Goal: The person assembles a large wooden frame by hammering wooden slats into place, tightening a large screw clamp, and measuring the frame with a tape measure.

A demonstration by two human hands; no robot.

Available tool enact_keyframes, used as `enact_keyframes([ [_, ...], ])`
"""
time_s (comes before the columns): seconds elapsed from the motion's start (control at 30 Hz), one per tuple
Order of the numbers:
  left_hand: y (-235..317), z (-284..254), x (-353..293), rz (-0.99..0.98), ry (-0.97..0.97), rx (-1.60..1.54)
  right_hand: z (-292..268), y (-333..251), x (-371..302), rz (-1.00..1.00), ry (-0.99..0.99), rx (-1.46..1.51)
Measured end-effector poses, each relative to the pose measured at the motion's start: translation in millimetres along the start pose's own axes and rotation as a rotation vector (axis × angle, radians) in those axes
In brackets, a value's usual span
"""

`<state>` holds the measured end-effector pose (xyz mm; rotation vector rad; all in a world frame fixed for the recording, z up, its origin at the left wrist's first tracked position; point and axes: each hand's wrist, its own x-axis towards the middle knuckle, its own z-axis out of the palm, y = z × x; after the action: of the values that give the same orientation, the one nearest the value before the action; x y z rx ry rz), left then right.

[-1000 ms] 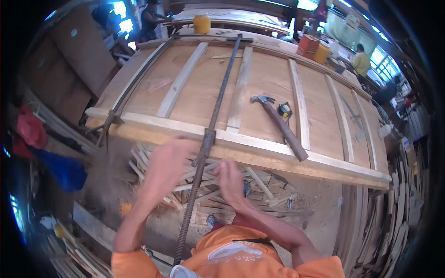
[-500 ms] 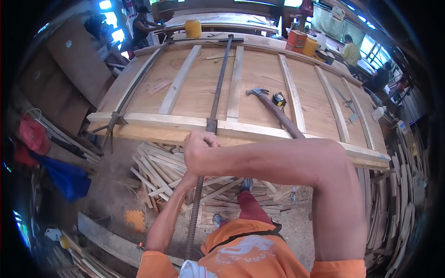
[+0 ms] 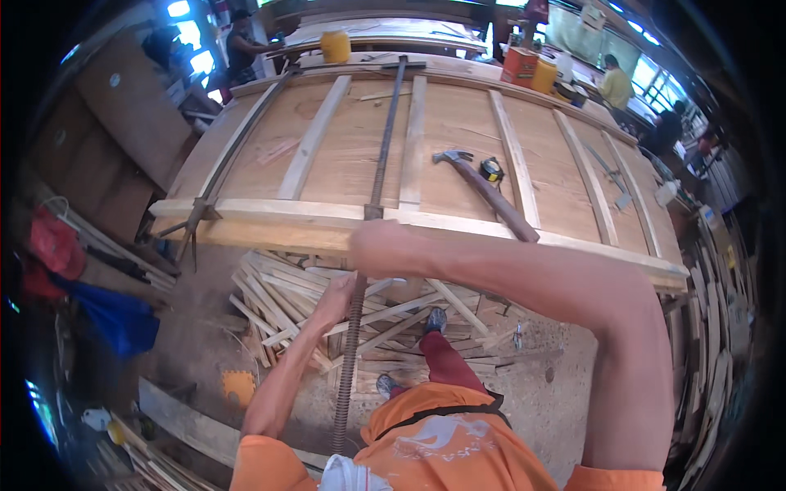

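Note:
A long bar clamp (image 3: 382, 168) spans the wooden frame (image 3: 286, 210) from far rail to front rail; its threaded screw (image 3: 348, 360) juts toward me. My right hand (image 3: 385, 248), smeared by motion, is closed round the clamp's near end, just below the front rail. Slightly lower, my left hand (image 3: 337, 296) has its fingers closed at the screw, partly hidden under the right. A claw hammer (image 3: 489, 196) lies on the panel, its handle reaching over the front rail. Beside its head rests a black and yellow tape measure (image 3: 491, 169).
Another clamp (image 3: 205, 211) grips the frame's left part. Loose wood strips (image 3: 278, 299) lie heaped under the front edge. Lumber (image 3: 712, 327) is stacked at right. A yellow container (image 3: 335, 47) and an orange-red box (image 3: 519, 65) stand at the back, where other people (image 3: 616, 84) work.
My right hand has shifted slightly right on the clamp, and its elbow has swung outward to the right. My left hand now shows below it. The hammer and tape measure stay put.

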<state>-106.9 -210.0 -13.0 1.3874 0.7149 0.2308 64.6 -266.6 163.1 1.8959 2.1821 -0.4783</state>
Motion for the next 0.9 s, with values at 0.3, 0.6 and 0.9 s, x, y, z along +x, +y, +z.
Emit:
enact_keyframes([
  [0.3,96.3,-32.0,-28.3,0.099,0.162,0.896,148.2,26.6,-11.7,0.081,0.636,0.781],
  [0.6,152.7,5.9,-41.9,0.288,0.101,1.079,222.8,-3.1,56.3,0.088,0.866,1.198],
  [0.9,20.3,4.9,-32.9,-0.039,0.155,-0.100,46.6,-16.6,-39.8,-0.024,0.933,0.806],
])
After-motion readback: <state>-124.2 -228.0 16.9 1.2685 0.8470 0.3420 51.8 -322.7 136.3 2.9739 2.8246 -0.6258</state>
